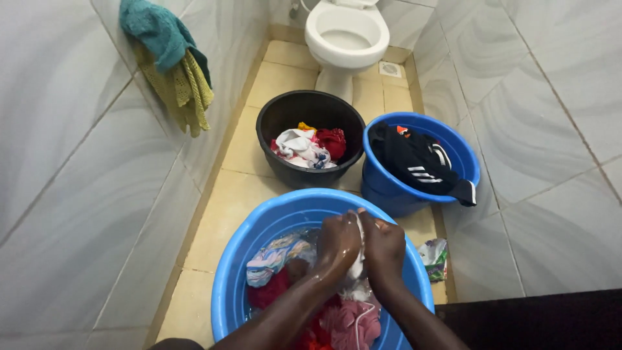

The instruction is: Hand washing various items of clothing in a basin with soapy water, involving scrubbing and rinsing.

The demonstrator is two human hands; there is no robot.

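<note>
Two hands at work in the head view: our left hand (337, 243) and right hand (383, 247) both clench a white cloth (357, 262) over the blue basin (259, 227). More clothes soak below; we judge the black tub (272, 120) and blue bucket (466, 152) loads still waiting.
</note>
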